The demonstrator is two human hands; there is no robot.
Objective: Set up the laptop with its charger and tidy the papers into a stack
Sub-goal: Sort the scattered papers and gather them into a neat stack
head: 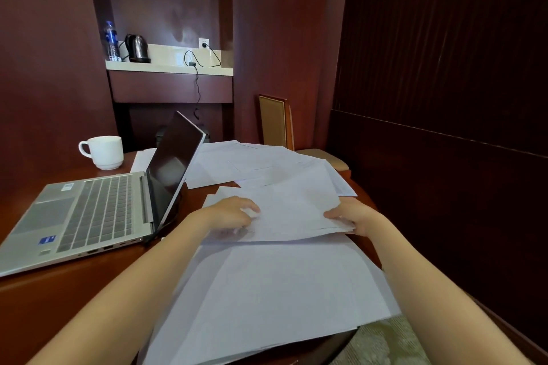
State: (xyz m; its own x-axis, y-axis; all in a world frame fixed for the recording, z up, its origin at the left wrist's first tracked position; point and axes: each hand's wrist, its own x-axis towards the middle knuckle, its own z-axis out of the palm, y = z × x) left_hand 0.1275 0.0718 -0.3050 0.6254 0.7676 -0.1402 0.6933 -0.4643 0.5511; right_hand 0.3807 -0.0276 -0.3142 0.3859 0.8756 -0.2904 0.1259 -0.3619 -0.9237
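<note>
Left hand and right hand grip one sheaf of white paper sheets at centre. One open silver laptop lies at 9 o'clock; one white ceramic mug at 10, contents unseen.

Red-brown wood table. Open silver laptop sits along the left edge, with a white mug behind it at the far left corner. Loose white papers overlap across the far and right side. Larger sheets overhang the near edge.
</note>
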